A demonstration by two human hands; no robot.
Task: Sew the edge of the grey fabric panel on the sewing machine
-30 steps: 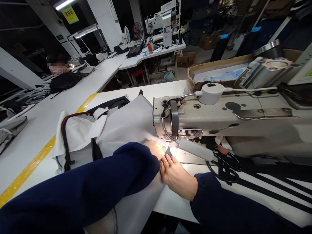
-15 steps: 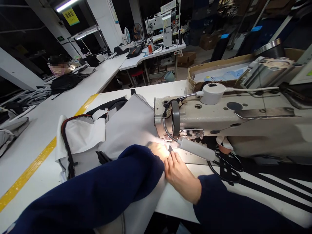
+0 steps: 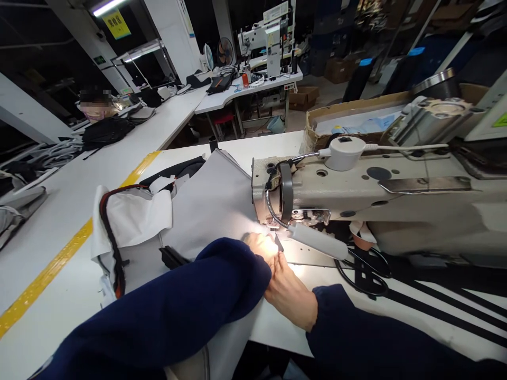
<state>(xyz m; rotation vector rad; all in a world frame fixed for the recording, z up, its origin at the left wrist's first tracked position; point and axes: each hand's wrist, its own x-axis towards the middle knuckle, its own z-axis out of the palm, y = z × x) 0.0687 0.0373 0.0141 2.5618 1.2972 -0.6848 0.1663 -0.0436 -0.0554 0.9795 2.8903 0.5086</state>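
Yellow sign (image 3: 116,24) upper left has dark chars, too small to read

Fabric (image 3: 214,200) lies left of sewing machine (image 3: 356,195)

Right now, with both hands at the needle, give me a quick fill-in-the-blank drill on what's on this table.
1. Both hands, the left hand and right hand, press the grey fabric beside the sewing ____.
2. The stripe along the table is ____.
3. Both sleeves are dark ____.
4. Behind the sewing machine stands an open ____ box.

Missing words: machine; yellow; blue; cardboard
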